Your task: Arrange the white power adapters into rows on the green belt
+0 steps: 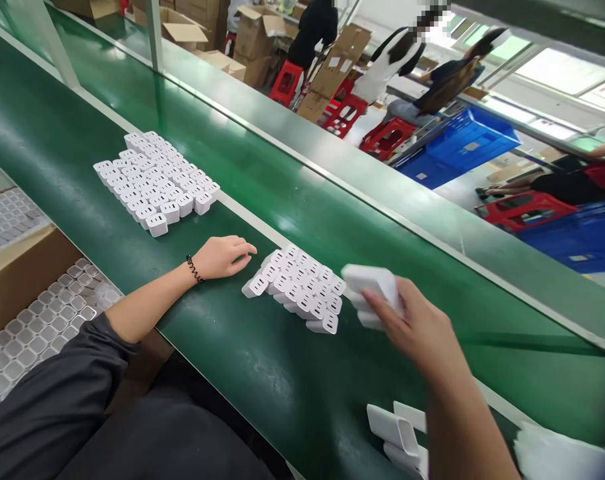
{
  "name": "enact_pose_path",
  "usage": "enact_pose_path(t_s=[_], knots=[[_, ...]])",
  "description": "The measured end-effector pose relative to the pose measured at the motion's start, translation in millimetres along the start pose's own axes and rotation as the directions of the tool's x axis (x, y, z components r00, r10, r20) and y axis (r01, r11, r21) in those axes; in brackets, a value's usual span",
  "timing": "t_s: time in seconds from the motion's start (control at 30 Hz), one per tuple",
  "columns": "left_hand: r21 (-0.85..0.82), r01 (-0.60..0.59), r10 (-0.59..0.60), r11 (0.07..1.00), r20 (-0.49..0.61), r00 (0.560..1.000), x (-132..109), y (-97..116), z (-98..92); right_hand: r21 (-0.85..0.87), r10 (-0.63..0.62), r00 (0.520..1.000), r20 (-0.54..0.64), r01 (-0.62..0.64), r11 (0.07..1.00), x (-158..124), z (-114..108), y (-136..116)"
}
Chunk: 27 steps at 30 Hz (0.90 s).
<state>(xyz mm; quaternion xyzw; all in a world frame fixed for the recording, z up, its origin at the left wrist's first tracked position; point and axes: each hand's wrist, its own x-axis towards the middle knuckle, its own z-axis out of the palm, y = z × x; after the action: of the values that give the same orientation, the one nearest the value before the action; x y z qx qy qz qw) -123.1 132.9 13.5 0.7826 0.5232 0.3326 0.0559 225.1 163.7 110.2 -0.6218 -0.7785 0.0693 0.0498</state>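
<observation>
My left hand (222, 257) lies on the green belt (262, 373), fingers loosely curled and apart, holding nothing, just left of a small block of white charger plugs (297, 283). My right hand (412, 327) is closed on a couple of white plugs (370, 285), a little blurred, at the right end of that block. A larger block of the same white plugs (155, 180) sits farther up the belt to the left. More white plugs (397, 433) lie on the belt under my right forearm.
A cardboard box with trays of plugs (47, 313) stands at my left. A metal rail (382, 220) borders the belt's far side. Beyond it people sit on red stools (287, 80) among cardboard boxes and blue crates (457, 143).
</observation>
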Motion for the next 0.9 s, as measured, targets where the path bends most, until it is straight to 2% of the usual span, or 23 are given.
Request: enact_pose_path(t_s=[0.07, 0.17, 0.23, 0.33, 0.4, 0.47, 0.63, 0.77, 0.9], knots=[[0.012, 0.1, -0.099, 0.995, -0.071, 0.993, 2, -9, -7.9, 0.061, -0.207, 0.978, 0.021, 0.205, 0.977, 25, -5, -58], [0.013, 0.263, -0.255, 0.965, -0.194, 0.947, 7, -27, -25.9, 0.102, -0.453, 0.882, 0.127, 0.443, 0.891, 68, 11, -142], [0.003, 0.377, -0.365, 0.926, -0.24, 0.9, 10, -38, -37.2, 0.085, -0.522, 0.822, 0.228, 0.518, 0.851, 93, 34, -185], [0.006, 0.481, -0.468, 0.877, -0.217, 0.857, 11, -48, -46.6, 0.059, -0.561, 0.764, 0.318, 0.575, 0.816, 116, 68, -225], [0.025, 0.496, -0.486, 0.868, -0.169, 0.858, 10, -51, -47.8, 0.062, -0.566, 0.748, 0.345, 0.584, 0.809, 121, 84, -237], [0.046, 0.508, -0.501, 0.86, -0.115, 0.858, 9, -52, -47.1, 0.074, -0.568, 0.736, 0.368, 0.586, 0.807, 121, 91, -238], [0.099, 0.535, -0.538, 0.839, 0.006, 0.843, 7, -53, -44.1, 0.143, -0.585, 0.698, 0.413, 0.585, 0.798, 120, 82, -216], [0.167, 0.612, -0.621, 0.773, 0.002, 0.784, 7, -53, -38.1, 0.156, -0.556, 0.708, 0.436, 0.549, 0.821, 115, 77, -207], [0.202, 0.658, -0.663, 0.725, -0.051, 0.747, 9, -50, -36.8, 0.164, -0.552, 0.724, 0.414, 0.537, 0.828, 109, 84, -220]])
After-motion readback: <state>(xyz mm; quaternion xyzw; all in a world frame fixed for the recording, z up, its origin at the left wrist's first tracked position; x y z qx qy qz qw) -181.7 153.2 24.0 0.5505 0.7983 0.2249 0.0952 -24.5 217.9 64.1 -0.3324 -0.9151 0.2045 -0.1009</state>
